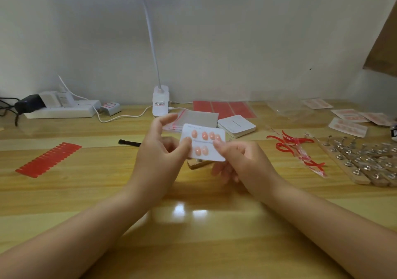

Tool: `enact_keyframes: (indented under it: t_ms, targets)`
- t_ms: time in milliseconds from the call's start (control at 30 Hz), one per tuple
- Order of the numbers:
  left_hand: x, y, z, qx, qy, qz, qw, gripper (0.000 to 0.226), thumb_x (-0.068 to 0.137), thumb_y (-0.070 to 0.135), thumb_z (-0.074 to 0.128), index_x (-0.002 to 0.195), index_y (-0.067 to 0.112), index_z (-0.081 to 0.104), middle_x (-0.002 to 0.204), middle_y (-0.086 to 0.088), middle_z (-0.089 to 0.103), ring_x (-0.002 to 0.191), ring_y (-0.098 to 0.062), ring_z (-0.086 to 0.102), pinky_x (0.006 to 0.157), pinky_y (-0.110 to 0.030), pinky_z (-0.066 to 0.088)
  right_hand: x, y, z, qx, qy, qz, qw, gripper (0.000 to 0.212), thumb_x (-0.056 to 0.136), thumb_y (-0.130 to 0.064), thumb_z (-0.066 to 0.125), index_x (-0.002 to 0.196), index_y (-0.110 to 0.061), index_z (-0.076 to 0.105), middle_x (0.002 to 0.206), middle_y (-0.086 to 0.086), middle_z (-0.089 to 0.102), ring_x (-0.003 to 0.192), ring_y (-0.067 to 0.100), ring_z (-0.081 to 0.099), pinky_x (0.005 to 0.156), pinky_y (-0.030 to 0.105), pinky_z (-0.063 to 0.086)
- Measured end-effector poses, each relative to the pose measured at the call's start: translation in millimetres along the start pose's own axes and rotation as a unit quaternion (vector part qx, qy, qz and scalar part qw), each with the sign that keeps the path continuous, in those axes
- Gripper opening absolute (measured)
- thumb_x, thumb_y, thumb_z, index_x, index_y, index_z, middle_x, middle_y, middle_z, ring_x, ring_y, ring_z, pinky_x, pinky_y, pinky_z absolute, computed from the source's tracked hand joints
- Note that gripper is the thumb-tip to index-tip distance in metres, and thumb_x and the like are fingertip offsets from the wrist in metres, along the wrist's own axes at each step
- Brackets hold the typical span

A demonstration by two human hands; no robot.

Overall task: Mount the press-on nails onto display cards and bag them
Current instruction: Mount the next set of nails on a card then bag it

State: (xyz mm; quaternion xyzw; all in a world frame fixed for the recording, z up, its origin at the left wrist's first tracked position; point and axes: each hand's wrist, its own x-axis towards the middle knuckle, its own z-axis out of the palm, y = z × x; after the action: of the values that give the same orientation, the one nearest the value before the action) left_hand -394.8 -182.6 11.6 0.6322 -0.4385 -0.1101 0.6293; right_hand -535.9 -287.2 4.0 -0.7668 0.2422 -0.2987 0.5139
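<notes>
Card [207, 144] held above tabletop [64, 193] at centre, between both hands; long axis roughly left to right, face turned up toward the camera. Left hand [160, 150] pinching the card's left edge, thumb on its face, index finger raised and free. Right hand [238, 160] pinching the lower right corner, thumb on top, remaining fingers curled beneath. Both hands equally near; neither spread flat.

Nails [204, 136] on card: four in the upper row, two visible in the lower row, the right part of that row apparently unfilled or hidden by the thumb. Nails small, oval, glossy, pale pink; card thin, white, stiff, with rounded corners.

Bags [176, 124] just beyond the card, clear film with red seal strip, lying flat. Stack of blank cards [236, 125] beside them, to the right. Wooden strips with metal studs [365, 160] at far right, well apart. Red strip [49, 159] at left, ribbed, matte.

Judged stage: mounting partly done, bagging not yet begun.
</notes>
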Motion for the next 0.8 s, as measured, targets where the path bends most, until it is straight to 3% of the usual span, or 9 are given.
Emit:
enact_keyframes:
  t_ms: [67,167,267,367,567,800]
  targets:
    - [7,-3,-6,-0.014,0.029,0.013,0.999,0.033,0.093,0.015,0.059,0.115,0.039,0.052,0.072,-0.009,0.067,0.062,-0.008,0.062,0.057,-0.023,0.05,2,4,-4,-0.06,0.048,-0.016,0.997,0.064,0.084,-0.058,0.049,0.067,0.002,0.062,0.052,0.0,0.062,0.045,0.01,0.053,0.044,0.02,0.038]
    - [16,-12,-13,0.003,0.067,-0.001,0.998,0.018,0.098,0.02,0.052,0.101,0.036,0.06,0.08,-0.003,0.065,0.061,-0.005,0.056,0.053,-0.017,0.048,6,14,-9,-0.201,0.1,-0.037,0.974,0.038,0.088,-0.043,0.057,0.064,-0.014,0.061,0.05,-0.005,0.054,0.047,0.012,0.05,0.049,0.031,0.043]
    - [19,-24,-8,-0.032,0.064,-0.085,0.994,0.018,0.1,0.022,0.049,0.097,0.028,0.065,0.094,0.003,0.067,0.071,-0.009,0.061,0.065,-0.025,0.057,10,22,-10,-0.301,0.102,-0.038,0.947,0.02,0.087,-0.03,0.062,0.071,-0.019,0.067,0.053,-0.006,0.055,0.056,0.012,0.054,0.055,0.03,0.043]
    - [17,-29,0,-0.089,0.036,-0.136,0.986,0.016,0.099,0.023,0.051,0.101,0.023,0.066,0.096,0.007,0.067,0.08,-0.009,0.064,0.075,-0.034,0.059,13,26,-10,-0.305,0.096,-0.033,0.947,0.014,0.087,-0.027,0.063,0.079,-0.02,0.072,0.058,-0.007,0.059,0.062,0.011,0.057,0.059,0.03,0.047]
    - [11,-28,4,-0.124,-0.026,-0.125,0.984,0.016,0.098,0.018,0.053,0.11,0.024,0.061,0.107,0.004,0.064,0.09,-0.004,0.067,0.076,-0.026,0.057,17,28,-8,-0.324,0.074,-0.048,0.942,0.014,0.089,-0.029,0.062,0.087,-0.023,0.074,0.059,-0.012,0.058,0.062,0.006,0.054,0.053,0.026,0.039]
    - [4,-23,7,-0.136,-0.073,-0.107,0.982,0.02,0.097,0.012,0.052,0.114,0.022,0.059,0.116,0.004,0.062,0.098,-0.007,0.067,0.085,-0.034,0.057,18,32,-8,-0.317,0.098,-0.058,0.942,0.01,0.086,-0.035,0.068,0.086,-0.026,0.073,0.055,-0.017,0.05,0.056,0.001,0.049,0.052,0.018,0.031]
